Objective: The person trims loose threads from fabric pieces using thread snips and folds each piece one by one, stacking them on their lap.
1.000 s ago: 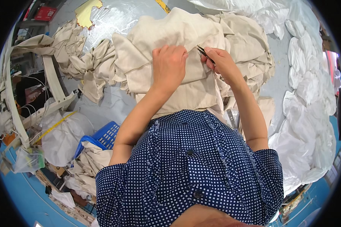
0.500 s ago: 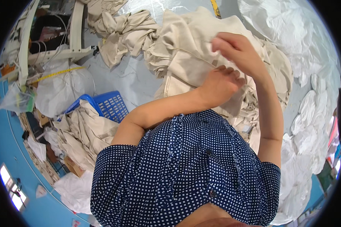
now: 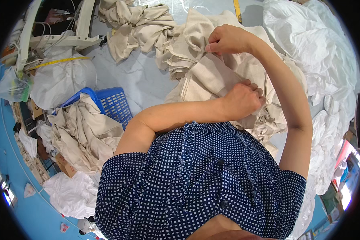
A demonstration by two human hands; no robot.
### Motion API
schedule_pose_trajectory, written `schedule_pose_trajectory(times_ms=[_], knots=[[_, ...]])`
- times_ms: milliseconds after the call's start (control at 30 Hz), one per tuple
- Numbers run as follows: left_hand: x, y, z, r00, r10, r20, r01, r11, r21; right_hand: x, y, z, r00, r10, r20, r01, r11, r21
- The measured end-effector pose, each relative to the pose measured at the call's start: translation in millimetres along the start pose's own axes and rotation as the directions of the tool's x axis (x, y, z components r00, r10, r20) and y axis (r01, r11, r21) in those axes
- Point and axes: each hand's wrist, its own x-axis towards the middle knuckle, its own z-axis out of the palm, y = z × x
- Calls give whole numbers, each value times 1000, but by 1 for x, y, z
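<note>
A heap of beige cloth [image 3: 209,77] lies in front of me, partly folded flat with stitched edges and partly bunched. My right hand [image 3: 229,39] reaches over its far side, thumb and fingers pinched together on a fold. Nearer my body, my left hand [image 3: 245,100] rests low on the same cloth. Its fingers are curled round toward the right and appear to grip the fabric, though the fingertips are partly hidden. Both forearms cross the heap, the right one arching round its right side.
More crumpled beige cloth [image 3: 142,26] lies at the far left. A blue plastic basket [image 3: 115,105] with beige fabric beside it stands to my left. White sheeting [image 3: 308,44] piles up along the right. A pale metal frame [image 3: 84,24] with cables stands at the upper left.
My right hand has gone left and farther out, from loosely raised fingers to a pinch on the cloth. My left hand has shifted slightly right. The whole view has moved a little.
</note>
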Motion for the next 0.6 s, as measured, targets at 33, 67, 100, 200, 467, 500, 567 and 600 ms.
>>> schedule_pose_trajectory(times_ms=[33,67,100,200,467,500,567,600], knots=[[0,1,0,1000,6,19,-6,1000,10,0,2,-3,1000,0,-1,0,1000,0],[1,1,0,999,14,38,-14,1000,19,-1,4,-8,998,14,54,-18,996,86],[2,1,1,999,20,40,-21,1000,15,-5,6,-12,994,25,106,-43,984,171],[4,-2,-7,997,78,7,-78,996,-38,-35,17,-21,997,57,-51,-32,918,395],[-4,14,-63,974,107,200,-91,992,-89,-150,60,87,454,446,-772,-533,830,166],[-7,12,-61,963,133,233,-114,989,-92,-149,68,107,379,493,-783,-552,800,236],[-6,4,-65,951,123,282,-107,992,-69,-155,85,122,302,537,-787,-556,770,312],[-6,-3,-69,941,95,325,-87,995,-40,-161,99,121,325,564,-759,-449,799,401]])
